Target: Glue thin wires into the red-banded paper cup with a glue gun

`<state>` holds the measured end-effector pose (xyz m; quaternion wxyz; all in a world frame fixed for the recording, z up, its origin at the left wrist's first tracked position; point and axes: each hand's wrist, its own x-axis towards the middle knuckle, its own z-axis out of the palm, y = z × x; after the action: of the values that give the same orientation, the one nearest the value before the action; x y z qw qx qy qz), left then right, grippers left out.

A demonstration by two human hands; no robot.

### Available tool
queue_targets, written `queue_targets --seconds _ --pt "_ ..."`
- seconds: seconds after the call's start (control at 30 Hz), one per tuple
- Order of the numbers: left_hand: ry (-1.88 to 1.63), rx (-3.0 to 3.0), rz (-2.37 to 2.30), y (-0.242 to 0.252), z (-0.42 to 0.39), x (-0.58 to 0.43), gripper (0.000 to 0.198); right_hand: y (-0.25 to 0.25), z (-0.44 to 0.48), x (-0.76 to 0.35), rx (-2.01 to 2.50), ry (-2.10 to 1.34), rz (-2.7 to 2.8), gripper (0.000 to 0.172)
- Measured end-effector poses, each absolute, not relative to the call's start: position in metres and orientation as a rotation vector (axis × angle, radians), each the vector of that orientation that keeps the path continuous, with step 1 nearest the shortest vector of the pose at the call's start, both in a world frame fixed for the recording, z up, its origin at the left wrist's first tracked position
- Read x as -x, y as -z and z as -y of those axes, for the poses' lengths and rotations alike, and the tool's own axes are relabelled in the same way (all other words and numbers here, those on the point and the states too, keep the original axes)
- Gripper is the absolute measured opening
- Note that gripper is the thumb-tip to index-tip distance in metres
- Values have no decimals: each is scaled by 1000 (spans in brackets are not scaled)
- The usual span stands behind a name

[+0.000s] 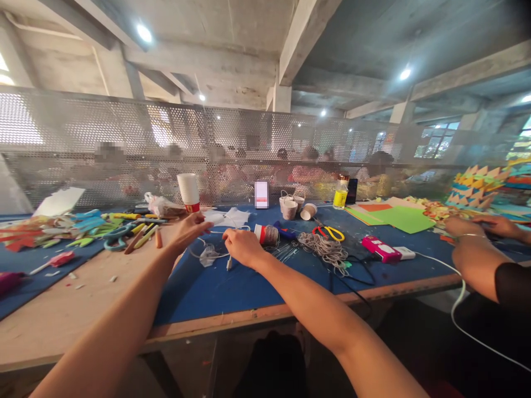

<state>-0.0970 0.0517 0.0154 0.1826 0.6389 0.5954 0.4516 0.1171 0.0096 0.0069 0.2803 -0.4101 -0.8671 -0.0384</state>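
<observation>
My left hand (191,229) is above the blue mat, in front of a stack of white paper cups (188,190). Its fingers point right, loosely stretched, near a white charging cable (194,255). My right hand (244,247) is closed on this cable, and a plug end hangs below the fingers. Just beyond my right hand lies a paper cup wrapped in grey cord (270,235), its red and white rim partly covered by the hand. A crumpled clear plastic piece (208,256) rests between the hands, and white sheets (228,217) lie behind them.
A tangle of grey cord (326,250), yellow-handled scissors (334,234) and a pink box (380,249) lie to the right. Several cord-wrapped cups (289,209) and a glue bottle (340,194) stand behind. Tools (143,232) crowd the left. A co-worker's hands (468,229) are at far right.
</observation>
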Motion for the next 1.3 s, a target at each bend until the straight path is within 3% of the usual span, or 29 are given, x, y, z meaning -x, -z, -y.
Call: queue_targets --seconds 0.13,0.37,0.57,1.0,1.3 --pt "-1460 -1323 -1344 -13 -49 90 41 -7 -9 -117 1108 115 2336 26" --pt "-1514 -867 -929 -4 -60 93 21 -5 -10 -117 1106 121 2322 25" --pt "-1657 -743 -948 -7 -58 94 11 -7 -8 -117 1124 110 2320 25" --pt "-1808 -793 -1007 -10 -53 86 28 -9 -7 -120 1063 115 2258 23" --pt "-1793 -696 -1119 -23 -29 82 23 -10 -11 -122 1029 100 2244 25"
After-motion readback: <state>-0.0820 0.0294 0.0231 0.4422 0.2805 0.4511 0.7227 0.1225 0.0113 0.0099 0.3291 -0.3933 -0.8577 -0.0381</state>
